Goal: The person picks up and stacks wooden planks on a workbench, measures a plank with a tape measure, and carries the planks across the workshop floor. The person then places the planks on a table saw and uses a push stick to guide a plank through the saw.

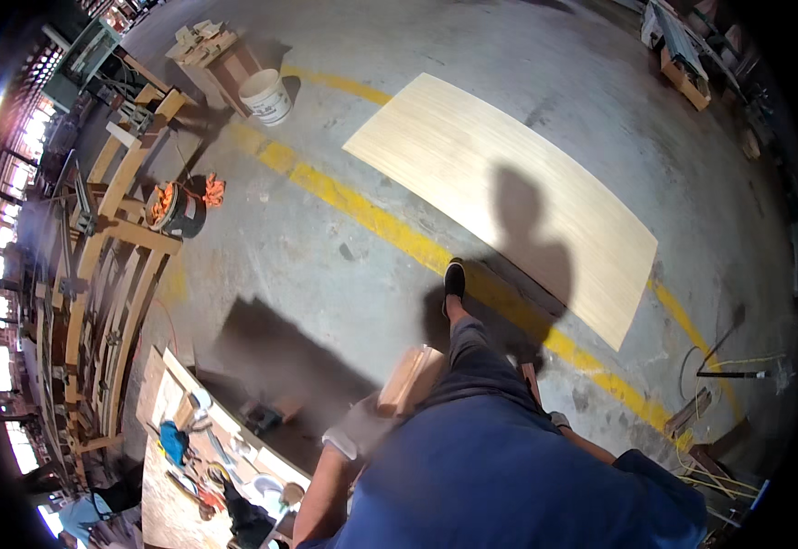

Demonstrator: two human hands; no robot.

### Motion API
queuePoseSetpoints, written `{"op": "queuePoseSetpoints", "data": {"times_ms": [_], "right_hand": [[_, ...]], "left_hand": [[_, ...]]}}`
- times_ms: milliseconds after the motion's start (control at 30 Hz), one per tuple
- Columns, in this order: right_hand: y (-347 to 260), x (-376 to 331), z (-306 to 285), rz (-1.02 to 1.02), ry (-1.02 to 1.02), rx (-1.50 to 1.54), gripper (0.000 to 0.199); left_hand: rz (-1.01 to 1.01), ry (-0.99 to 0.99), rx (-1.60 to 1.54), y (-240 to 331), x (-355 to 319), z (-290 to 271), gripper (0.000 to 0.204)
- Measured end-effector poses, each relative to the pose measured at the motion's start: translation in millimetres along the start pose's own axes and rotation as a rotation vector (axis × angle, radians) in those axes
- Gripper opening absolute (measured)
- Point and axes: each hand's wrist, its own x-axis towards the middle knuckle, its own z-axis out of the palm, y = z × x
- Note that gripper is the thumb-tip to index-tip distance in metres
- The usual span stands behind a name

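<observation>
My left hand point(359, 428), in a light glove, is closed on a brown wooden block-like piece point(412, 380) beside my left thigh. Part of that piece is hidden by my shirt and leg. Only a bit of my right hand point(559, 420), also gloved, shows past the right side of my shirt; its fingers are hidden. Just ahead of it a narrow reddish-brown strip point(531, 382) sticks out by my leg, and I cannot make out whether the hand holds it. A large pale wooden panel point(458, 137) lies flat on the floor ahead, with my shadow across it.
One dark shoe point(455, 277) steps on a yellow floor line point(372, 222). At the left are a cluttered workbench point(175, 494), a timber rack point(134, 233), a black bucket point(184, 212) with orange contents and a white bucket point(266, 97). A cable point(738, 368) lies at the right.
</observation>
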Motion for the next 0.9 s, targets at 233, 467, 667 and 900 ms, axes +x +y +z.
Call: {"op": "queuePoseSetpoints", "data": {"times_ms": [233,467,667,900], "right_hand": [[-122,128,-232,0.030,0.114,-0.029,0.047],[-290,154,-570,-0.083,0.359,-0.087,0.066],[-443,170,-745,-0.083,0.474,0.039,0.071],[-532,222,-791,-0.050,0.402,0.002,0.076]], "left_hand": [[0.018,0.156,0.000,108,128,-97,0.073],[-0.009,0.220,-0.029,265,183,-195,0.064],[0.116,0.144,-0.044,330,299,-315,0.070],[0.090,0.055,-0.037,461,394,-506,0.080]]}}
